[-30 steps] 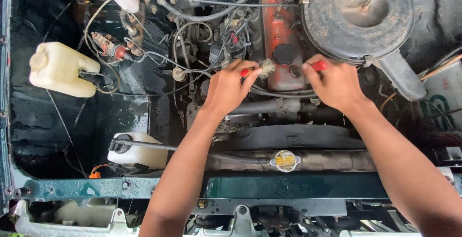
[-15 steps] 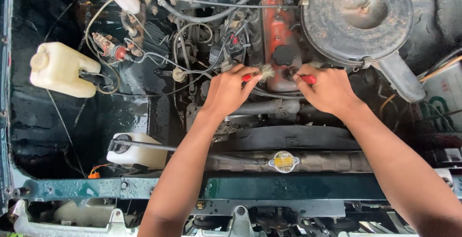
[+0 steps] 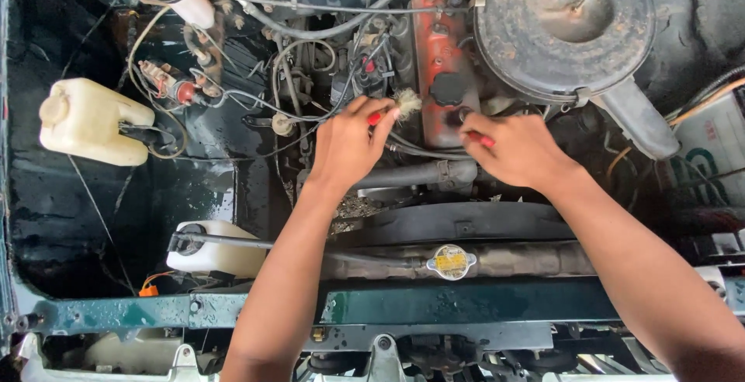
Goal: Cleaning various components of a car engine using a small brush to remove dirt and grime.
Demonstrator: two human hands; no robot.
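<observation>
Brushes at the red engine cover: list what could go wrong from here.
1. The left hand works a brush right among thin wires; the bristles could snag one and pull a connector loose.
2. The right hand holds a red-handled tool beside the black cap on the red cover; loosened grime could get in if that cap is not tight.
3. Both forearms reach over the radiator cap; it may burn if hot.

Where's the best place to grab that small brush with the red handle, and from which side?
Grip the brush by its red handle, coming from the left, near side, as the left hand does. The frayed bristle tuft points right toward the red engine cover, so that end should probably stay free.
</observation>
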